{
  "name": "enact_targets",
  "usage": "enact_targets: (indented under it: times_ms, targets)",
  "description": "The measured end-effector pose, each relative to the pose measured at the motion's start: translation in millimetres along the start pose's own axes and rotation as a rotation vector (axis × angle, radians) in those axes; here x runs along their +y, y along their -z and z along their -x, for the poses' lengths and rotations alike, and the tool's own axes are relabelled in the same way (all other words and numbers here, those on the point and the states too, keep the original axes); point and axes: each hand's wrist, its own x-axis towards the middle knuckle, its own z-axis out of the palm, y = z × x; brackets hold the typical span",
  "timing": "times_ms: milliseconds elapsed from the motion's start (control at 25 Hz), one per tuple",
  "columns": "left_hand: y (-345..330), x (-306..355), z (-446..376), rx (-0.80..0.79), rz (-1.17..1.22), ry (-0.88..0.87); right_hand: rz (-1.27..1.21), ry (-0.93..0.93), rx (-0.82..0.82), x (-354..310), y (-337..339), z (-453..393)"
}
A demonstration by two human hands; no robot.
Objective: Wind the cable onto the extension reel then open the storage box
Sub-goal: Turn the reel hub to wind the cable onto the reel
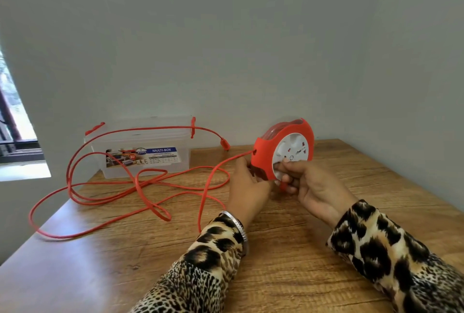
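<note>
I note both hands clamped on the reel: left hand, right hand. Risk: the loose cable, looped on the table's left, may knot or snag the box.

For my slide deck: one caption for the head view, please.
Both hands, left and right, hold the red reel above the table; loose cable trails past the closed box.

We reach both forearms forward in leopard-print sleeves. Our left hand grips with fingers curled, palm turned rightward, a metal watch band at the wrist. Our right hand pinches between thumb and curled fingers.
</note>
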Motion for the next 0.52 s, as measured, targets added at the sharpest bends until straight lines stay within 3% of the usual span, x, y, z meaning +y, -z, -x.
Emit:
enact_targets:
  times_ms: [120,200,320,440,520]
  targets:
    - [9,1,-4,0.035,0.008,0.012,0.035,-0.005,-0.004,-2,0,2]
    - [20,5,-6,0.041,0.048,0.026,0.274,0.059,0.087,0,2,2]
    - [36,14,-10,0.028,0.149,0.002,0.924,0.484,0.237,7,9,-2]
    - [48,19,-15,-0.021,0.164,-0.026,1.328,1.004,0.119,3,11,-4]
    - [53,19,-18,-0.039,0.166,-0.004,1.525,1.152,0.060,4,10,-6]
